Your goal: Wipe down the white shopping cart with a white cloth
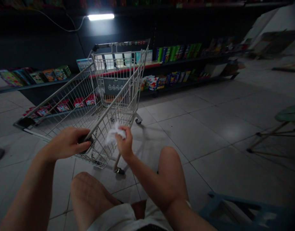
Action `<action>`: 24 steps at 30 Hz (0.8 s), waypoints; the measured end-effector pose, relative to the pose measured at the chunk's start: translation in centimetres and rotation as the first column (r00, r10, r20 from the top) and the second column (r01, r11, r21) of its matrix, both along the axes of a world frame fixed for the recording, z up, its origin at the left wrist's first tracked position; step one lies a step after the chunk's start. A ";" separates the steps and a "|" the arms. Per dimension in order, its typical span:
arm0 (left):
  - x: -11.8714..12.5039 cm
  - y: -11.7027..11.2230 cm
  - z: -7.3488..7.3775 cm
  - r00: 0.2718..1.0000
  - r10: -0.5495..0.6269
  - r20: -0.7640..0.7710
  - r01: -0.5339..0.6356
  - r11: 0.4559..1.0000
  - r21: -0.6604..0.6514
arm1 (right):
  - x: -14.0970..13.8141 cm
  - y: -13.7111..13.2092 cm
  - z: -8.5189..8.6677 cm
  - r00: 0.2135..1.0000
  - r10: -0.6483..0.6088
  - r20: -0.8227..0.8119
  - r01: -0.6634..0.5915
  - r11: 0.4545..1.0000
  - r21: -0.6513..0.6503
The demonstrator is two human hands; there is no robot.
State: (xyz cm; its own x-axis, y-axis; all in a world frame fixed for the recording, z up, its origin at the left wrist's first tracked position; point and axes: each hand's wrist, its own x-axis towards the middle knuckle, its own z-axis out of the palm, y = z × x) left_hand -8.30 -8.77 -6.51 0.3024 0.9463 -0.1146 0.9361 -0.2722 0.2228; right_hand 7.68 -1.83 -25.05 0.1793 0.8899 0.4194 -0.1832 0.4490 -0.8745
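A wire shopping cart (109, 96) stands on the tiled floor in front of my knees, its near end toward me. My left hand (69, 142) is closed over the cart's near corner, covering a black corner piece. My right hand (124, 142) pinches a crumpled white cloth or tissue (113, 134) and holds it against the cart's wire side, just right of that corner. Both of my bare knees show below, and I appear to be seated.
Low dark shelves (176, 62) with colourful packaged goods run along the wall behind the cart. A lit tube lamp (101, 16) hangs above. A stool with thin legs (277, 131) stands at right, and a blue plastic object (236, 210) lies at lower right.
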 end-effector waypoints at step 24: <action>-1.4 -2.3 -0.2 0.997 -0.072 0.032 0.074 0.995 -0.060 | 2.4 8.5 16.4 0.374 -0.283 0.883 -0.509 0.733 0.451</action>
State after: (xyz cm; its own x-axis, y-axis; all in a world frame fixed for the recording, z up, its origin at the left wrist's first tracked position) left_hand -9.71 -11.11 -6.72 0.3744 0.9131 -0.1613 0.9070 -0.3245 0.2685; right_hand 10.11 6.65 -8.61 -0.7110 0.3425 0.6141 0.3805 0.9219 -0.0737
